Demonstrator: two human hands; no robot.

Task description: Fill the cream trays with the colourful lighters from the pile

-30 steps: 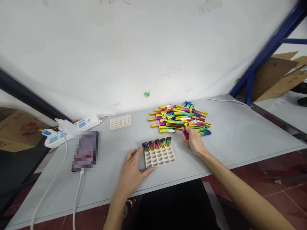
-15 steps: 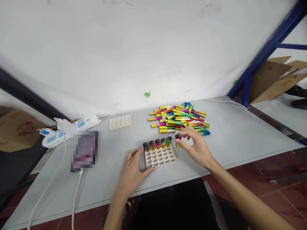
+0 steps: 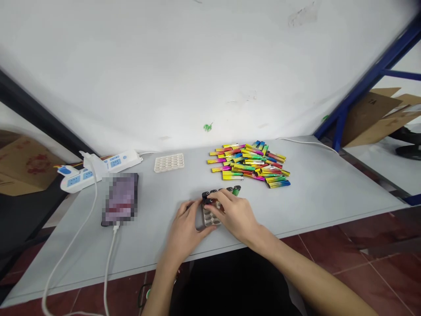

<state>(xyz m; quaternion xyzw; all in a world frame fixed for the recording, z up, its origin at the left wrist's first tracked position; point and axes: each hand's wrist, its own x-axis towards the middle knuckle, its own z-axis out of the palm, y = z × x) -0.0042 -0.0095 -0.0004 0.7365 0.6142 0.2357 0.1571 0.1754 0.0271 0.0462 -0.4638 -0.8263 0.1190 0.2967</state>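
Observation:
A small white tray point(image 3: 210, 218) with rows of oval pockets lies near the table's front edge. My left hand point(image 3: 186, 228) holds it at the left, fingers by the back corner and thumb along the front. Pinched between thumb and fingers of my right hand point(image 3: 237, 217) is a lighter point(image 3: 208, 201) with a black top, over the left of the second row; its lower end is hidden. Behind it, a row of upright black-topped lighters fills the tray's back pockets, partly covered by my right hand; a green lighter point(image 3: 236, 191) shows at the right end.
Beyond the tray lies a heap of shiny multicoloured slim pieces point(image 3: 246, 164). A second white tray point(image 3: 169, 162) sits near the wall. Leftward are a power strip point(image 3: 112, 164), a blurred phone-like device point(image 3: 121, 197) and white cables point(image 3: 113, 250). Cardboard boxes point(image 3: 371, 114) stand at right.
My right hand has moved left with the lighter, from beside the tray to above its second row. The left hand stays at the tray. The view has shifted slightly.

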